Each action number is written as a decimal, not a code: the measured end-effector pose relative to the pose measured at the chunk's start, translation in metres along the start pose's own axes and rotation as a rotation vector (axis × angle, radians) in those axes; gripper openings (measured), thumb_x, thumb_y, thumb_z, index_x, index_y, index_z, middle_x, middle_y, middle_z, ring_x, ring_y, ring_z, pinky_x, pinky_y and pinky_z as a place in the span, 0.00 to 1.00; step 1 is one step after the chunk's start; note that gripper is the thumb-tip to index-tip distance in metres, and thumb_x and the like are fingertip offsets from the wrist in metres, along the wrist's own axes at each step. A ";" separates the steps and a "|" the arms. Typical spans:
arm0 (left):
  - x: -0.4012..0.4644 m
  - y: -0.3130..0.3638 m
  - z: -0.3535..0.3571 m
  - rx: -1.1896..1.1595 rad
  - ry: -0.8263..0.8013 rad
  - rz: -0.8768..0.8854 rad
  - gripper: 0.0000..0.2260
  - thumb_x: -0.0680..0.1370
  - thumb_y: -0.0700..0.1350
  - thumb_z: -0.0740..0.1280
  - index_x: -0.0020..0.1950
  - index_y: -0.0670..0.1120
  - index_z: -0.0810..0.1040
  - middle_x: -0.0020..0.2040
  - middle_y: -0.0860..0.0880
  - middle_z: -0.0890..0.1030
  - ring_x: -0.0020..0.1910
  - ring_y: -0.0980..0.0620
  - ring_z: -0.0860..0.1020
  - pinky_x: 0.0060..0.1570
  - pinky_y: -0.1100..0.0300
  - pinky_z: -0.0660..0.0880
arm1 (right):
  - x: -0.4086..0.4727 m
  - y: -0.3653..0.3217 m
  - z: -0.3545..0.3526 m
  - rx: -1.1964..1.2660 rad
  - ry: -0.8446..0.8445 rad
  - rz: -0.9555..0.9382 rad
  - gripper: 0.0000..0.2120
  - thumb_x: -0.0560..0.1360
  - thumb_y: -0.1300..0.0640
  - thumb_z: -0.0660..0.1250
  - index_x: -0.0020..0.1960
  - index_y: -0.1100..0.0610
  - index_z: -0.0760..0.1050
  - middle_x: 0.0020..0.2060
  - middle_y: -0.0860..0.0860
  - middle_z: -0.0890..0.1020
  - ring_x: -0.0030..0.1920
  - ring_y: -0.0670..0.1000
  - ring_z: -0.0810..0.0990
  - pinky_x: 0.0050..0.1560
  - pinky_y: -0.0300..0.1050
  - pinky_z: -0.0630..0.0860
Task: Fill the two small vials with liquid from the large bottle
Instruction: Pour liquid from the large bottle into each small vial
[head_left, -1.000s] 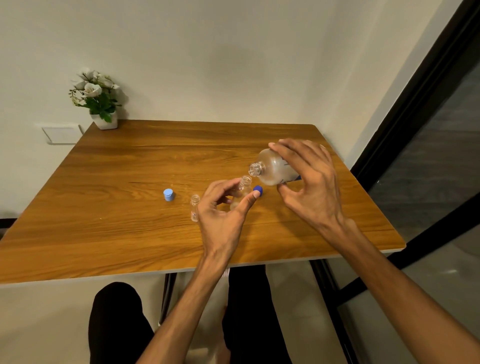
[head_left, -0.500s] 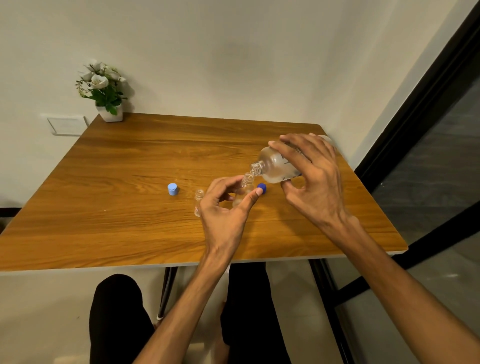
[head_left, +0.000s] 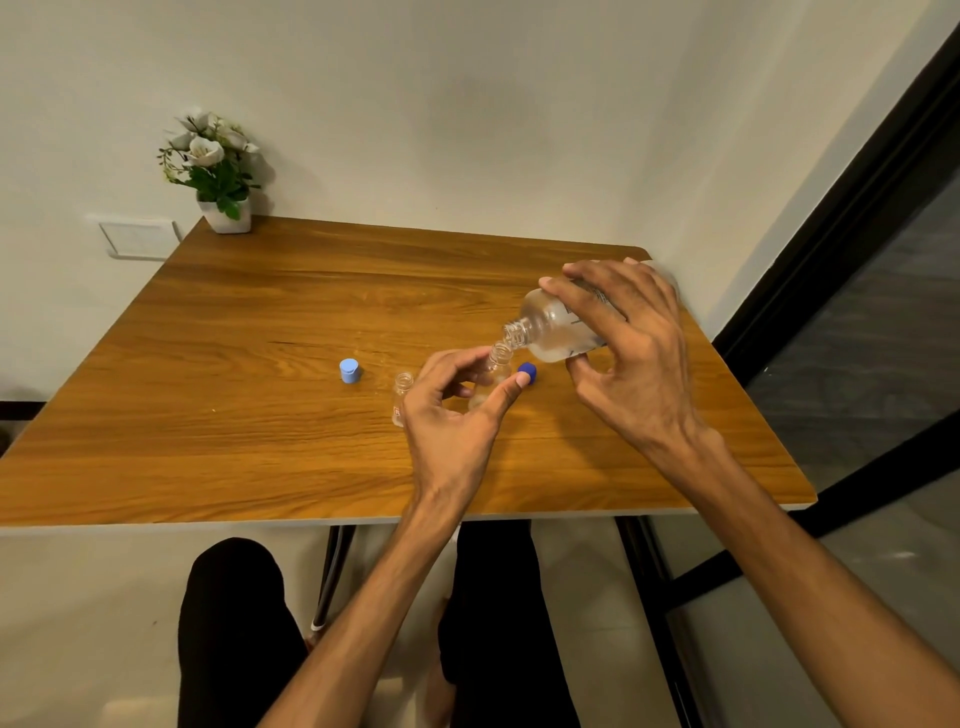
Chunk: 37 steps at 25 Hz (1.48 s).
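My right hand (head_left: 631, 366) grips the large clear bottle (head_left: 553, 327), tipped on its side with its open neck pointing left and down. The neck meets the mouth of a small clear vial (head_left: 493, 371), which my left hand (head_left: 454, 415) holds between thumb and fingers just above the wooden table (head_left: 234, 415). The second small vial (head_left: 401, 395) stands open on the table just left of my left hand. A dark blue cap (head_left: 527, 372) lies beside my left thumb tip. A light blue cap (head_left: 349, 370) lies further left.
A small white pot of white flowers (head_left: 221, 171) stands at the table's far left corner by the wall. A dark-framed glass door (head_left: 857, 338) runs along the right side. My knees show below the table's near edge.
The large bottle has tipped further and its neck has come down onto the mouth of the vial held in my left hand. The camera view has shifted slightly.
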<state>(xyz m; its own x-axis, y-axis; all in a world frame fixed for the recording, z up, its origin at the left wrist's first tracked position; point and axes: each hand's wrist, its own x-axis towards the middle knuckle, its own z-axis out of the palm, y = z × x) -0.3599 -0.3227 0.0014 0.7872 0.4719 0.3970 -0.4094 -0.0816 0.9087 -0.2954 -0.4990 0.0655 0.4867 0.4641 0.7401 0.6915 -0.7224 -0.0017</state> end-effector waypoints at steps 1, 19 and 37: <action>0.000 0.000 0.000 0.001 0.002 0.000 0.17 0.68 0.40 0.84 0.53 0.49 0.84 0.48 0.47 0.84 0.42 0.59 0.81 0.42 0.65 0.75 | 0.000 0.000 0.000 -0.002 0.000 -0.004 0.33 0.68 0.64 0.76 0.73 0.56 0.78 0.70 0.58 0.80 0.72 0.61 0.76 0.75 0.65 0.68; 0.002 -0.001 -0.003 -0.015 0.021 0.019 0.17 0.68 0.41 0.84 0.53 0.51 0.84 0.47 0.51 0.83 0.45 0.59 0.80 0.44 0.65 0.76 | 0.007 -0.003 -0.003 -0.022 0.007 -0.031 0.34 0.68 0.65 0.75 0.73 0.56 0.78 0.70 0.57 0.80 0.73 0.60 0.76 0.76 0.65 0.67; 0.002 -0.010 -0.004 -0.009 0.025 0.013 0.16 0.68 0.42 0.84 0.52 0.50 0.85 0.47 0.53 0.83 0.46 0.60 0.80 0.45 0.66 0.75 | 0.011 -0.001 -0.005 -0.038 0.008 -0.040 0.33 0.68 0.66 0.75 0.73 0.56 0.78 0.70 0.57 0.80 0.73 0.62 0.76 0.76 0.64 0.67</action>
<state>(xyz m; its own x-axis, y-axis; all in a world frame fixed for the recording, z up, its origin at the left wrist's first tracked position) -0.3561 -0.3172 -0.0071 0.7699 0.4928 0.4055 -0.4240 -0.0799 0.9021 -0.2934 -0.4953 0.0774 0.4546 0.4893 0.7442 0.6894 -0.7224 0.0537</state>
